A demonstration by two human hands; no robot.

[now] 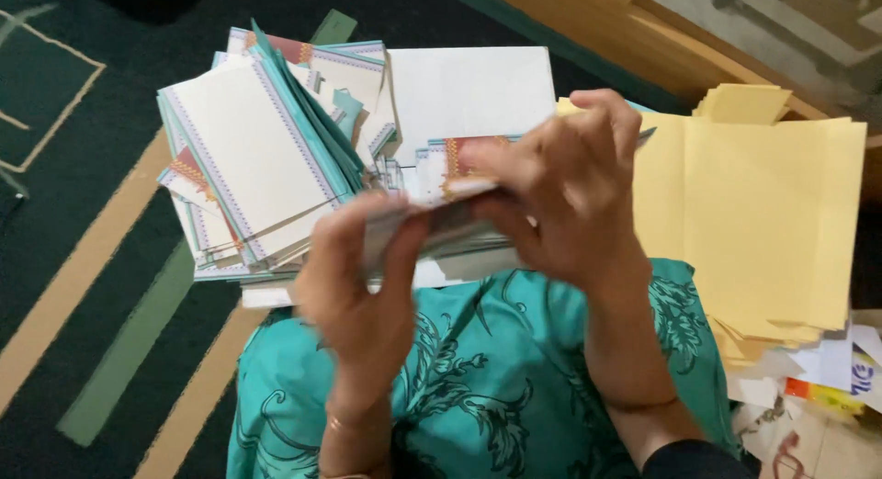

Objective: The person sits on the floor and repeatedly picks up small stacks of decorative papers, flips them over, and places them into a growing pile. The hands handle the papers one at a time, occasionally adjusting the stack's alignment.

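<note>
Over our teal patterned lap (496, 378), our left hand (360, 295) and right hand (570, 190) both grip a bundle of bordered cards (441, 199). Far left lies a card pile (257, 157); right, yellow envelopes (763, 213).

No screens or signs stood in view. At the far right edge, beside the pile of pale yellow paper envelopes (763, 203), lay a white printed paper scrap with blue marks (862, 373) and, just below it, a flat orange-and-yellow printed wrapper (822, 394), partly hidden under other papers.
</note>
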